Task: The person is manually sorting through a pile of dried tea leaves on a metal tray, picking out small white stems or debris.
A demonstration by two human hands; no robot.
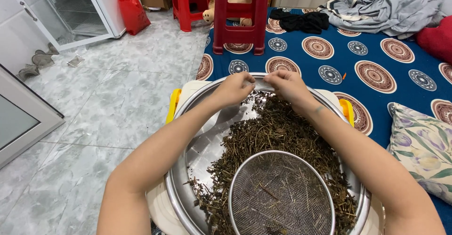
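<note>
Both hands pinched one small clear bag between them, left hand (234, 88) and right hand (288, 85) closed on the bag (262, 84). Below them, dried herbs (278, 136) filled the metal basin (200, 150); the sieve (281, 195) nearer me held only scraps. Bagging barely begun, I judged.

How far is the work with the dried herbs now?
Done: dried herbs fill the metal basin. In hand: left hand and right hand pinch a small clear bag at the far rim. Left: the mesh sieve holds only a few stems.
</note>
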